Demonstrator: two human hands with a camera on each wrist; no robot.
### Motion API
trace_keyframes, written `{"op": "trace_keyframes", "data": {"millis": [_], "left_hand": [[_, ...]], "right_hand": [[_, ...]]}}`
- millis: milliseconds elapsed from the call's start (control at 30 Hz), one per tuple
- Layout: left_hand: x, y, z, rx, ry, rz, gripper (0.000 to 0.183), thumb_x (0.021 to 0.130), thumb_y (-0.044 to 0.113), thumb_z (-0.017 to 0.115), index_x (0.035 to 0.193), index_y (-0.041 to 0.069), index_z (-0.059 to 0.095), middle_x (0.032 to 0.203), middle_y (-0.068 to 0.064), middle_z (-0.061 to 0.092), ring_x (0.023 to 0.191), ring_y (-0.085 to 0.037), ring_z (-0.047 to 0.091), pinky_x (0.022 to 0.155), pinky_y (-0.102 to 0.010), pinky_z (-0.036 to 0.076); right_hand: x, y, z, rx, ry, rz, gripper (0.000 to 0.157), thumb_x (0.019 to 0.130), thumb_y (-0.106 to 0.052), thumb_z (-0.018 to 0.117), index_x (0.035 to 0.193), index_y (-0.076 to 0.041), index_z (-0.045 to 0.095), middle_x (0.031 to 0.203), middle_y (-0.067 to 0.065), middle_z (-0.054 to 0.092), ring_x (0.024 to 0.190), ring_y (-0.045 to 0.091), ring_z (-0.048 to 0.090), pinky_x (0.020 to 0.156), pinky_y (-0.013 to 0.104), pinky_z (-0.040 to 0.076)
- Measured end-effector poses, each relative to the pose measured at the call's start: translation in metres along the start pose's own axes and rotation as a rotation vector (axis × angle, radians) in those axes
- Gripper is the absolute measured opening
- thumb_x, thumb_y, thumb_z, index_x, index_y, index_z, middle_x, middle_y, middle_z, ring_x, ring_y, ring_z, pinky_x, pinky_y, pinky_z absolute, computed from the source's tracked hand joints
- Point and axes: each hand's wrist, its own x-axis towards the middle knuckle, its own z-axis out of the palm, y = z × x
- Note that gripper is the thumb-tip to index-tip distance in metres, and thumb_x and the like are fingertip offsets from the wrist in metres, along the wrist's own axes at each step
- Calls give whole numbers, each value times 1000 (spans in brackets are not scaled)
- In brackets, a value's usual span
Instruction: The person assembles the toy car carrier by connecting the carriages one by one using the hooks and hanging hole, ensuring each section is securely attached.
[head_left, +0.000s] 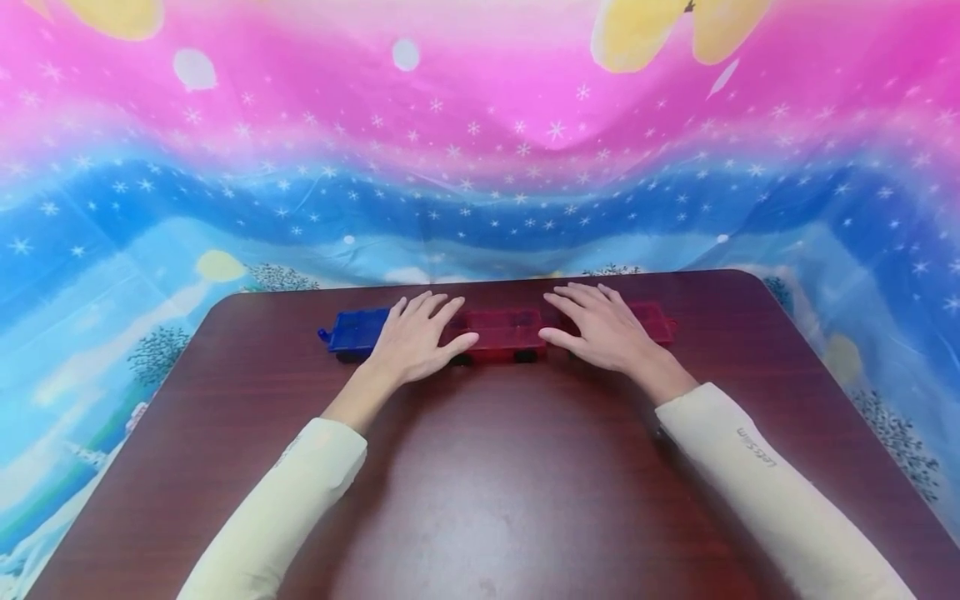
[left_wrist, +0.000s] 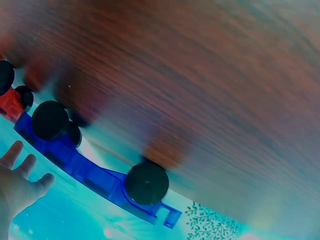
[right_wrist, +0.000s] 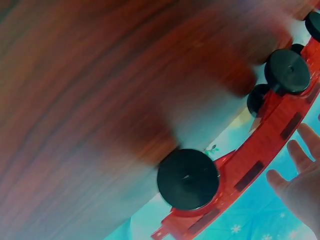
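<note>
Three toy wagons with black wheels stand in a row along the far side of the table. The blue toy wagon (head_left: 358,330) is at the left, with a hook at its outer end. A red toy wagon (head_left: 497,329) stands in the middle, and another red toy wagon (head_left: 654,323) at the right. My left hand (head_left: 414,337) is spread over the blue wagon's right part, thumb toward the middle wagon. My right hand (head_left: 600,329) spreads over the right wagon, hiding much of it. In both wrist views, straight fingers (left_wrist: 24,167) show just off the wagons' top edges.
The dark brown wooden table (head_left: 480,483) has a glossy top and rounded far corners. Close behind its far edge hangs a pink and blue cloth (head_left: 480,200) with snowflakes, which also drops down past both sides.
</note>
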Motion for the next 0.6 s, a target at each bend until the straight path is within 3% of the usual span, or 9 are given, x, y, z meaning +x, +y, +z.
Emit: {"op": "trace_keyframes", "data": {"millis": [600], "left_hand": [[-18,-23,-5,-13,17,-66,83,96,74,38,160,22,35,160,-13,37,150,-35,26,119,-62,15]], "right_hand": [[11,-22,4,-3,-33,-47,82,93,-72,49,155,-18,45,158,10,41,148,32,31,119,60,14]]}}
